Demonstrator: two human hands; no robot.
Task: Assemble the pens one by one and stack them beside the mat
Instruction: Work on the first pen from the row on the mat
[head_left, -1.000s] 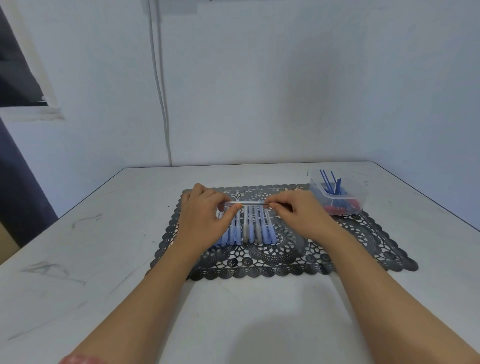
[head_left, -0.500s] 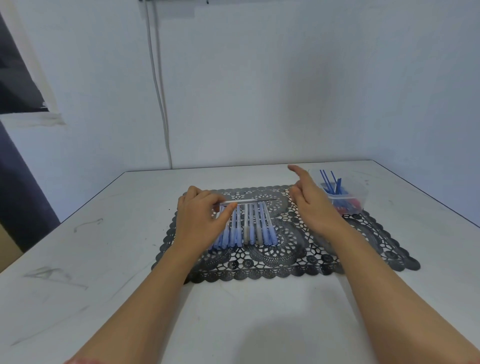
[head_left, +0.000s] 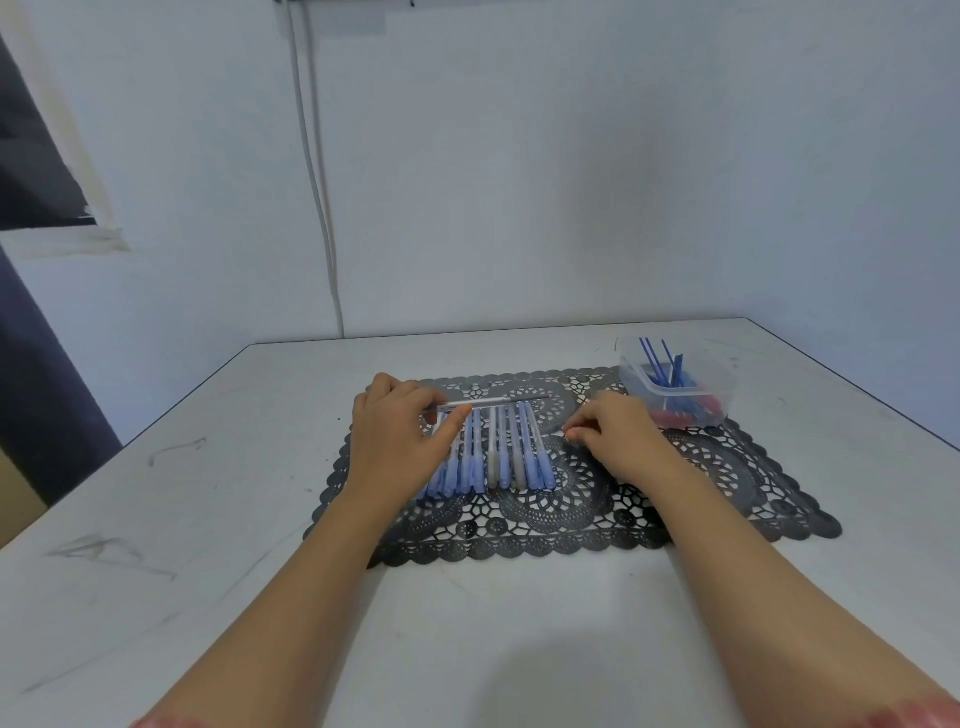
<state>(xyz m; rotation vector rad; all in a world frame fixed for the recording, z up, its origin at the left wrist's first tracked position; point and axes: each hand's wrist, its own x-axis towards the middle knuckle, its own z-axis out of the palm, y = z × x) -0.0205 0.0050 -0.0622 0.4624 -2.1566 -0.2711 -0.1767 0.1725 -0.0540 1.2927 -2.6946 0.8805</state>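
A black lace mat (head_left: 582, 525) lies on the white table. On it, several pens (head_left: 511, 457) with blue and grey caps lie side by side, caps toward me. My left hand (head_left: 397, 441) pinches one end of a thin clear pen barrel (head_left: 498, 402), which lies crosswise above the far ends of that row. To the right of the row, my right hand (head_left: 621, 439) is low over the mat with its fingers curled and the tips together. Nothing shows between those fingertips.
A clear plastic box (head_left: 719, 387) stands on the mat's far right corner, holding blue refills and red parts. The white table (head_left: 234, 493) ends at a wall behind; a white cable (head_left: 324, 218) runs down that wall. Dark scuff marks are on the table's left side.
My right hand let go of the barrel's right end, swung out toward the plastic box, then came back down over the mat with curled fingers. My left hand kept hold of the barrel.
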